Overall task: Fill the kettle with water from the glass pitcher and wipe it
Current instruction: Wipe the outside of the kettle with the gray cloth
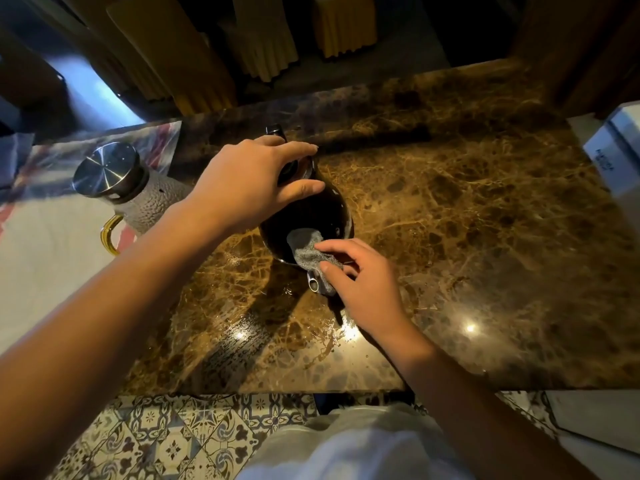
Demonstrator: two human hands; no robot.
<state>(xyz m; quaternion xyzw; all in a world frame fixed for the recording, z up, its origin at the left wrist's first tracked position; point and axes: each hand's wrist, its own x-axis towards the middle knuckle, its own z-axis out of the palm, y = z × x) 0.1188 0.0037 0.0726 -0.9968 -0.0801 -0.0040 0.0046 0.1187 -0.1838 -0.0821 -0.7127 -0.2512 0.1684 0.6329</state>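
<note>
A dark, glossy kettle stands on the brown marble counter, its handle pointing away from me and its small metal spout toward me. My left hand grips the kettle's top from above. My right hand presses a grey cloth against the kettle's near side, just above the spout. The glass pitcher, with a hammered body, a steel lid and a gold handle, stands to the left, apart from both hands.
Water streaks and wet patches lie on the counter in front of the kettle. A white box sits at the right edge. A pale mat lies under the pitcher. Yellow-draped furniture stands beyond the counter. Patterned floor tiles show below.
</note>
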